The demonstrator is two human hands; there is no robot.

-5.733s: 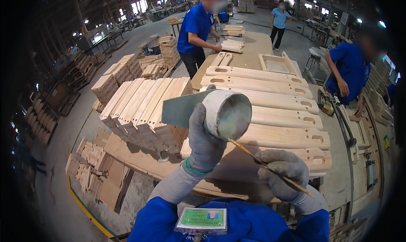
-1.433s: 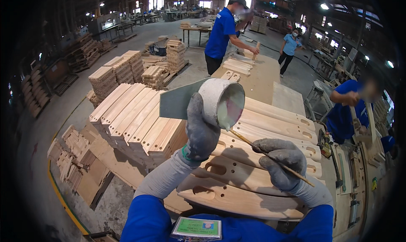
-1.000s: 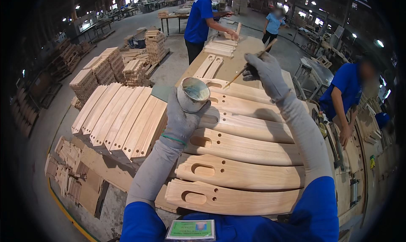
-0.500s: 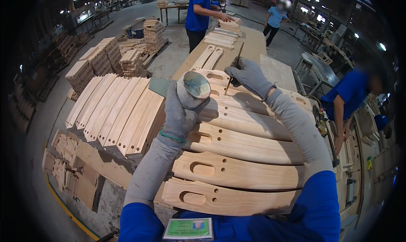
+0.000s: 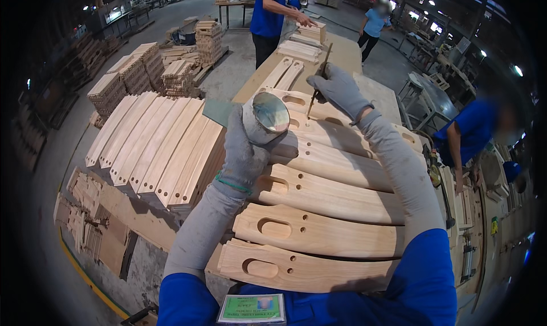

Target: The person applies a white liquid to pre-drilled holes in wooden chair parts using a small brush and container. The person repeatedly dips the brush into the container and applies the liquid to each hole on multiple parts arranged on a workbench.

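My left hand (image 5: 244,152), in a grey glove, is wrapped round a whitish, stained cup (image 5: 252,121) tilted so its pale, wet-looking inside shows. A thin stick (image 5: 312,103) is pinched in my gloved right hand (image 5: 341,91). Its lower end points down close to a small hole in one of the curved wooden slats (image 5: 336,198); whether it touches the wood I cannot tell. Several such slats lie side by side beneath both hands, each visible end having an oblong slot and a pair of small round holes.
A stack of curved boards (image 5: 159,149) with end holes stands on the left, behind it bundled wood blocks (image 5: 137,70). Smaller slats (image 5: 299,50) lie farther along the table (image 5: 342,50). One person (image 5: 268,18) works at its far end, another (image 5: 467,126) at right.
The stick's lower end has risen slightly beside the hole. The cup stays in my left hand, almost in place. The far person's hand has shifted a little over the stacked wood.
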